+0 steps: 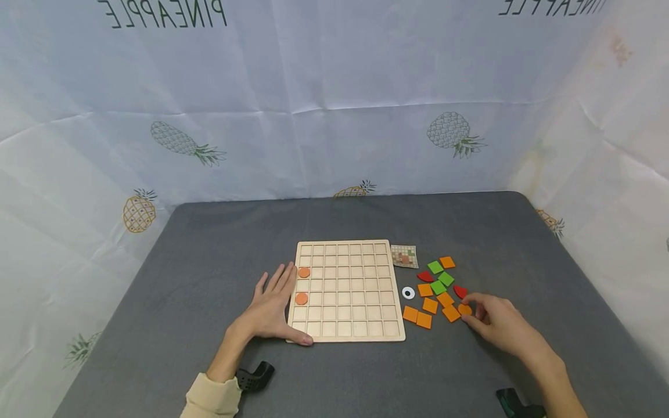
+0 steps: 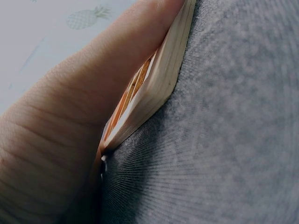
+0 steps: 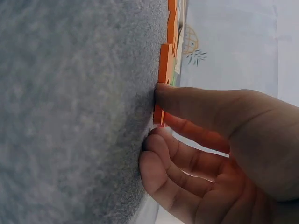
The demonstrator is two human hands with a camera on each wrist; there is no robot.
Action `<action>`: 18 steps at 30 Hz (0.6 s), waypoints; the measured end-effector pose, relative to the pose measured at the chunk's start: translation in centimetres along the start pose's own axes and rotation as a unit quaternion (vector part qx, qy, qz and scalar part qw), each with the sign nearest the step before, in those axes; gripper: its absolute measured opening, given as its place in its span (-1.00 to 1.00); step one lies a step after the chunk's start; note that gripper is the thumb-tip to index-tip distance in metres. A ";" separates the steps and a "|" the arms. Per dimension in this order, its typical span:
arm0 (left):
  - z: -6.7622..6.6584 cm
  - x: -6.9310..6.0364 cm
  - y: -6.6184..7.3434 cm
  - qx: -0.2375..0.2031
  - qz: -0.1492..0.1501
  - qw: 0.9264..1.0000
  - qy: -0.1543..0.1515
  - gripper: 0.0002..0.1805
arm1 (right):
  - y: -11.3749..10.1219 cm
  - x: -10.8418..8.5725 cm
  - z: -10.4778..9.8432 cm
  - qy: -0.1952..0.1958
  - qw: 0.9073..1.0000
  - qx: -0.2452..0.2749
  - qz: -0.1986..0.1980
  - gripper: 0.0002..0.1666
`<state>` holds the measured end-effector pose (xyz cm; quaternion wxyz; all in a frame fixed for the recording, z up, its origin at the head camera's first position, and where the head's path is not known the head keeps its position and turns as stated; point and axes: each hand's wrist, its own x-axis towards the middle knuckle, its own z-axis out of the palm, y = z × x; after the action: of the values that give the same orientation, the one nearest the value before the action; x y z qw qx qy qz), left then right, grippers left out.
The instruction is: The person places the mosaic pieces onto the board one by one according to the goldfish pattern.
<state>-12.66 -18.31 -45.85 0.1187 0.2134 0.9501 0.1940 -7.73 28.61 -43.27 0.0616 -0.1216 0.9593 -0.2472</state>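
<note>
A square wooden grid board lies on the grey table, with an orange disc and a second orange disc in its left column. My left hand rests along the board's left edge, fingers straight, thumb at the near left corner; the left wrist view shows the thumb against the board's side. To the right of the board, my right hand pinches a round orange piece at table level. In the right wrist view, the thumb and fingers of that hand are at an orange piece's edge.
Right of the board lie several orange squares, green pieces, red pieces and a white ring with a dark centre. A small printed card touches the board's far right side. A patterned cloth hangs behind the table.
</note>
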 end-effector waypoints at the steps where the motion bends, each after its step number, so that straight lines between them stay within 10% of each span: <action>1: 0.0 0.0 0.0 -0.001 0.000 1.000 0.000 0.68 | 0.0 0.0 0.0 0.002 1.000 -0.009 -0.002 -0.70; 18: -0.1 0.1 0.0 0.001 -0.003 1.000 -0.004 0.69 | -0.8 -0.5 -1.0 0.042 0.999 -0.016 0.016 -0.80</action>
<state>-12.72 -18.28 -45.77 0.1229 0.2111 0.9506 0.1914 -7.28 28.48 -41.97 0.0229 -0.0968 0.9667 -0.2359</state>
